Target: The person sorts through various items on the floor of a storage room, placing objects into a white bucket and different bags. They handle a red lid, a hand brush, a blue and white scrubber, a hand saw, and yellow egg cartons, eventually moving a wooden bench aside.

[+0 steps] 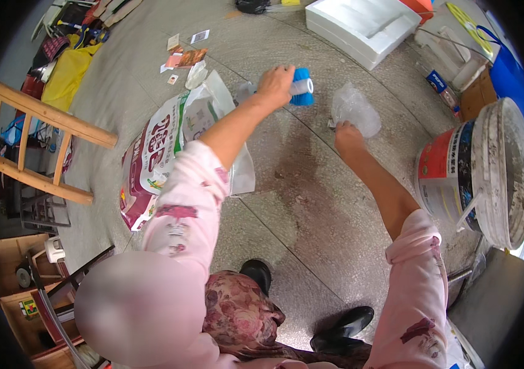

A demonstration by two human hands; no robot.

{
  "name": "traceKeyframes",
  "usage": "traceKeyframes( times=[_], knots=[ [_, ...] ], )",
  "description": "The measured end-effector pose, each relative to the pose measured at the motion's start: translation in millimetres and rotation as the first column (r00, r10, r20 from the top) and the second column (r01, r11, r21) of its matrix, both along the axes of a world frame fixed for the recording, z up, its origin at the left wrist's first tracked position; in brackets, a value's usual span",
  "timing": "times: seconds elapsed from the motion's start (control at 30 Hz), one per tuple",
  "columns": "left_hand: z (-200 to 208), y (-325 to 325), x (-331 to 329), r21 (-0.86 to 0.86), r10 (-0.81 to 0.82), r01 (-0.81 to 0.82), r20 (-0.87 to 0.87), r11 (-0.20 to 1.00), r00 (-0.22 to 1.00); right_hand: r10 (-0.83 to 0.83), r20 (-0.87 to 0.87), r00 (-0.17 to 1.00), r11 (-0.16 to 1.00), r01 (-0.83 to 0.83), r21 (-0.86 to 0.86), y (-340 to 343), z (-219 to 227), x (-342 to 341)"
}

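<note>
My left hand (pixel 276 85) is closed on a blue thing with a white tube-like end (pixel 302 87); it looks like a small roll, though my fingers hide part of it. Pinched in my right hand (pixel 349 139) is a clear, crumpled plastic bag (pixel 357 109), held above the floor. Under my left forearm lies a large white and maroon printed sack (pixel 162 144), its mouth open toward the middle. Something translucent (pixel 245 92) shows just left of my left hand, too unclear to name.
A white foam box (pixel 360 31) stands at the far right. A dirty bucket (pixel 480 172) is at the right. Scattered papers (pixel 187 57) lie beyond the sack. A wooden frame (pixel 47 117) and a shelf unit (pixel 10 264) stand at left. My black shoes (pixel 342 329) are below.
</note>
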State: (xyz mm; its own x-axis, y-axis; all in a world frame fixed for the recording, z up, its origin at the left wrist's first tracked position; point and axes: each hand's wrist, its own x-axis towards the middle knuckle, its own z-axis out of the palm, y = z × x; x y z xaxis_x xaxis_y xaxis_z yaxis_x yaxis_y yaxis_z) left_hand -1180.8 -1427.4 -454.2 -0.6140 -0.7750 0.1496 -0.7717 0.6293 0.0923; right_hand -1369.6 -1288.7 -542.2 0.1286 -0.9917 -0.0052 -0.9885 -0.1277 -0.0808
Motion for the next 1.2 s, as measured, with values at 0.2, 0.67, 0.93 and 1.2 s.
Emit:
traceKeyframes(
  times=[0.2,0.67,0.93,1.2],
  knots=[
    [51,8,28,0.542,0.205,0.334,-0.708,0.771,0.675,-0.287,0.703,0.651,0.943,0.321,0.087,36,42,-16],
    [167,41,77,0.594,0.760,0.570,-0.645,0.568,-0.086,-0.384,0.472,-0.794,0.877,-0.155,0.454,59,107,16],
    [191,39,134,0.562,0.772,0.597,-0.616,0.572,-0.159,-0.464,0.307,-0.831,0.885,-0.419,0.205,21,148,157],
    [165,35,147,0.629,0.817,0.618,-0.576,0.471,-0.037,0.075,0.751,0.656,0.988,-0.152,0.034,26,114,260]
  ],
)
